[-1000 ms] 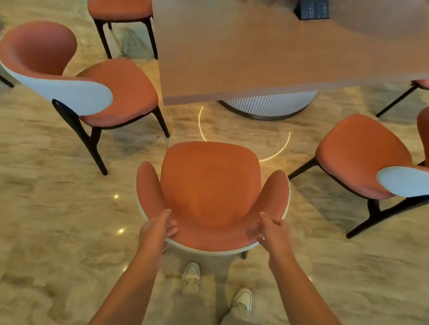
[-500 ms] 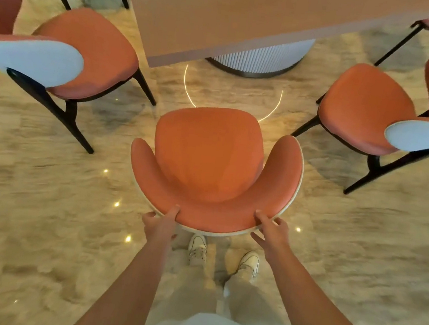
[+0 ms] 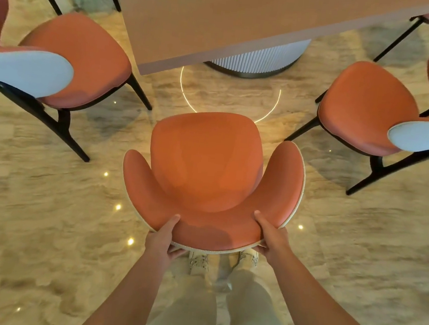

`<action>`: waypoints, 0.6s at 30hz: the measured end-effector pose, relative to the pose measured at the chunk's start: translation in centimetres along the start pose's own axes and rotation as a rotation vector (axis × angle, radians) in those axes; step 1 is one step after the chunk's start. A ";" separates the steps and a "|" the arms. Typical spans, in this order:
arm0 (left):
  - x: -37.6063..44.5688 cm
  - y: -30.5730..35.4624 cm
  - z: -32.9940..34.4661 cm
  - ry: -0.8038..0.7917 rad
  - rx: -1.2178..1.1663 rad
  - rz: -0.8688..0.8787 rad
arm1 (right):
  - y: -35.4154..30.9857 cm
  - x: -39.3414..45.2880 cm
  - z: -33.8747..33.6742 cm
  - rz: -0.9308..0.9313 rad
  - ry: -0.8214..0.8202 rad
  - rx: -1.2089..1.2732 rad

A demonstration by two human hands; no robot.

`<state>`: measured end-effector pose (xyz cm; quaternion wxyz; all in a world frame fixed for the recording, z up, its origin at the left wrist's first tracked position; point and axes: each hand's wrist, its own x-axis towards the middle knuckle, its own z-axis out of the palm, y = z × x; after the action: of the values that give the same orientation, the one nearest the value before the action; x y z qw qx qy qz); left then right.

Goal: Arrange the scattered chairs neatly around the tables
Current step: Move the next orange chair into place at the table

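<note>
So your left hand (image 3: 163, 238) and right hand (image 3: 271, 236) are both clamped on the curved backrest of the middle chair (image 3: 207, 172), thumbs hooked over the orange inner face and the other fingers tucked under the pale outer rim. Compared with a second ago, your grip has slid lower and wider on the backrest, and the table edge (image 3: 218, 55) sits closer above the seat, so you've walked the chair in toward the corner. It's not tucked in yet though: there's open floor (image 3: 45, 224) and that glowing ring (image 3: 229, 103) showing between seat front and the table base. The left chair (image 3: 79, 60) and the right chair (image 3: 365, 106) flank it, both angled and apart from yours. I'd say this one's nearly placed, those two look like they'll need squaring up.
</note>
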<state>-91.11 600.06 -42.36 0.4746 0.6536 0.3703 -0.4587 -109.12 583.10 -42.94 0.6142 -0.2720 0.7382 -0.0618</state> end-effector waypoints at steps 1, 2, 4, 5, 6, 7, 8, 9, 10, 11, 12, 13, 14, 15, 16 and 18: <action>-0.1 0.0 0.1 0.010 0.001 -0.002 | -0.1 0.1 0.0 0.006 0.005 -0.003; -0.1 0.1 0.3 0.025 0.004 0.000 | -0.2 0.3 0.1 0.010 0.014 -0.007; -0.1 0.1 0.6 0.056 0.015 0.011 | -0.4 0.6 0.2 0.007 0.040 -0.012; 0.0 0.1 0.6 0.068 0.014 0.017 | -0.5 0.6 0.2 0.002 0.051 -0.013; 0.0 0.0 0.7 0.078 0.009 0.026 | -0.5 0.7 0.3 -0.004 0.057 -0.011; 0.1 0.0 0.8 0.090 0.000 0.034 | -0.6 0.7 0.2 -0.007 0.058 -0.010; 0.1 -0.2 0.9 0.106 -0.001 0.046 | -0.6 0.7 0.2 -0.013 0.057 -0.011; 0.0 -0.2 1.0 0.121 0.002 0.061 | -0.6 0.8 0.1 -0.025 0.058 -0.014; 0.0 -0.2 1.1 0.134 0.009 0.083 | -0.7 0.8 0.1 -0.041 0.057 -0.020; -0.1 -0.2 1.6 0.149 0.012 0.105 | -1.1 1.0 -0.1 -0.060 0.050 -0.035; -0.1 -0.2 1.7 0.158 0.021 0.125 | -1.3 0.8 -0.2 -0.081 0.049 -0.043; -0.2 0.0 2.0 0.164 0.029 0.139 | -1.8 0.9 -0.2 -0.098 0.049 -0.056; -0.3 0.1 2.4 0.172 0.030 0.147 | -2.4 1.1 -0.4 -0.108 0.045 -0.071; -0.5 0.3 2.8 0.178 0.029 0.152 | -3.1 1.3 -0.6 -0.112 0.037 -0.081; -0.7 0.4 3.4 0.178 0.025 0.161 | -3.7 1.6 -0.8 -0.116 0.027 -0.089; -1.1 0.6 4.4 0.177 0.016 0.176 | -4.9 2.1 -1.1 -0.135 0.011 -0.096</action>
<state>-91.96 595.63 -41.71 0.4734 0.7252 0.3482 -0.3588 -108.78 577.69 -42.46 0.5908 -0.3498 0.7237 -0.0694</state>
